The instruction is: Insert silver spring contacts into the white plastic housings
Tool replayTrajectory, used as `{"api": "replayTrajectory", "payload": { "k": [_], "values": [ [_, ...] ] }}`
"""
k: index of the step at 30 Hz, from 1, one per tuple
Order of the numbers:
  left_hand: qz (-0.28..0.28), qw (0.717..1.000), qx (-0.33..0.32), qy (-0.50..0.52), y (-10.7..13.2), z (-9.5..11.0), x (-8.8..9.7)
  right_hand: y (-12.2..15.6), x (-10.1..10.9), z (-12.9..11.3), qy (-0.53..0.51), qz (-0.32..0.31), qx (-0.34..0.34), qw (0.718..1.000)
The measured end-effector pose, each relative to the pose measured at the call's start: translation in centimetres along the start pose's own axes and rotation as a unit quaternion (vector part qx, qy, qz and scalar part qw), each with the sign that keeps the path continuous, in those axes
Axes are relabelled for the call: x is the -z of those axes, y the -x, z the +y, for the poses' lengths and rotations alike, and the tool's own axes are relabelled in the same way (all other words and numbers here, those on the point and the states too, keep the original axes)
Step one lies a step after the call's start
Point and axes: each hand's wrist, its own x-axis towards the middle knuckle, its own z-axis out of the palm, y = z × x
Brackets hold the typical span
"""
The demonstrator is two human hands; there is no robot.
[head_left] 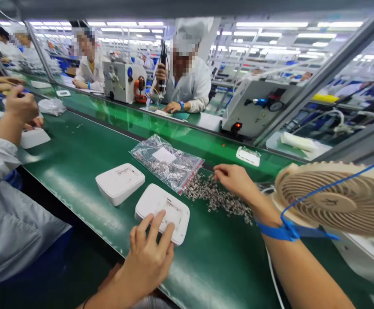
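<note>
Steadies white rounded plastic casing [158,200] under flat, spread left fingers [155,222], gripping nothing. Pinches right fingers [221,172] into loose silver screws [217,198] right of casing; cannot tell if any caught. Shows no screw on casing yet, apparently.

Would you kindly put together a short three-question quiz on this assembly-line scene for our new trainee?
1. True or false: the left hand rests with spread fingers on a white casing lying on the green belt.
2. Beside the clear bag, the right hand reaches into: A) a loose pile of small metal parts; B) a cardboard box; C) a cup of water.
3. Fill in the blank: the wrist strap on the right arm is coloured ____.

Key: 1 true; 2 A; 3 blue.
</note>
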Motion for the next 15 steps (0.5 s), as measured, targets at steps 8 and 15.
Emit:
{"api": "replayTrajectory", "payload": {
  "k": [8,15],
  "values": [
    [0.001,1.000,-0.023,0.002,-0.5,-0.1,0.2,0.6,1.9,2.3,-0.110,0.085,-0.027,0.990],
    [0.005,1.000,-0.029,-0.002,-0.7,0.1,0.4,-0.5,0.2,2.5,-0.103,0.040,-0.021,0.994]
  ]
}}
